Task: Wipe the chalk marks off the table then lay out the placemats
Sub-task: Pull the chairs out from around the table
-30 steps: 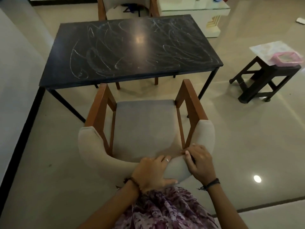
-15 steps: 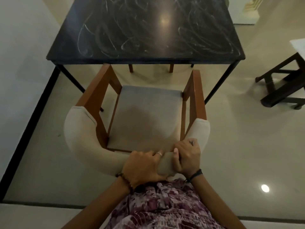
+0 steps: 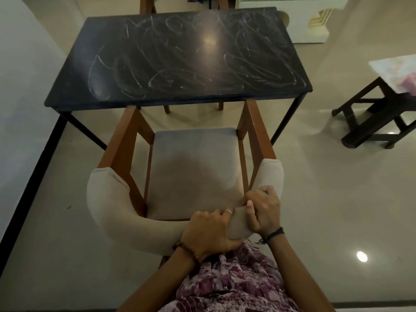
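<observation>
both hands on the chair back, chalked table straight ahead
left hand [image 3: 208,233] and right hand [image 3: 263,212] curl their fingers round the chair [image 3: 126,221] backrest; the table [image 3: 180,61] lies beyond the seat, long axis crosswise, chalk marks [image 3: 139,77] untouched.

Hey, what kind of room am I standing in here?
Probably a dining area in a home: a dark table scrawled with chalk, a padded armchair drawn up to it, another chair opposite, all on a glossy tiled floor.
</observation>
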